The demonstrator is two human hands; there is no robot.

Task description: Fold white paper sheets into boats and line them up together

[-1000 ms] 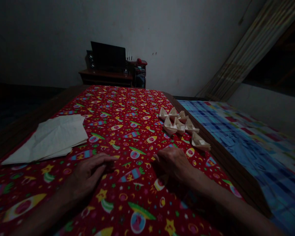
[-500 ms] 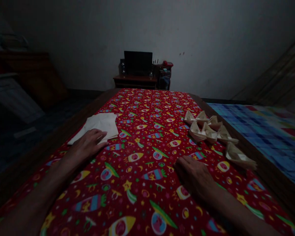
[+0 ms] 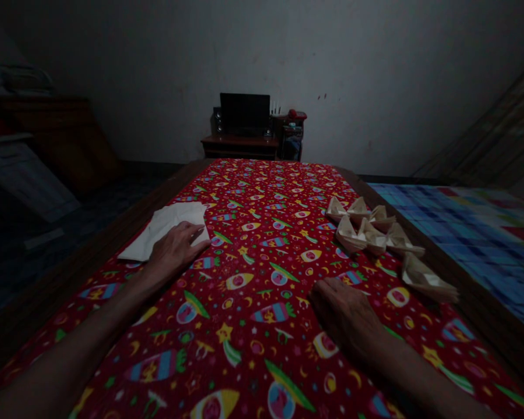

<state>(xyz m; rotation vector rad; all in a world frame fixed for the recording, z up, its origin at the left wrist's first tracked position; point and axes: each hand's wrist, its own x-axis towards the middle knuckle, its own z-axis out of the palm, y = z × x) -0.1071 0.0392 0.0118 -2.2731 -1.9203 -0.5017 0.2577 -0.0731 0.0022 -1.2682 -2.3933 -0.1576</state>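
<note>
On the left of the table lies a stack of white paper sheets (image 3: pixel 170 220), its edges uneven. My left hand (image 3: pixel 177 247) rests over the stack's near right part, thumb and forefinger apart at its right edge. No sheet is lifted. To the right, my right hand (image 3: pixel 343 305) lies on the red patterned tablecloth (image 3: pixel 262 273) with its fingers curled in, and nothing shows in it. Beyond it stand several folded paper boats (image 3: pixel 367 233) in a cluster. A single folded paper boat (image 3: pixel 428 280) sits closer to me, near the right edge.
The long table has a dark wooden border (image 3: pixel 419 256). A dark screen (image 3: pixel 245 110) with speakers stands on a desk by the far wall. A checked blue cover (image 3: pixel 445 227) spreads to the right. Wooden cabinets (image 3: pixel 65 139) stand at the left.
My left hand has slid right across the paper stack to its right edge. My right hand and the folded paper boats have stayed put.
</note>
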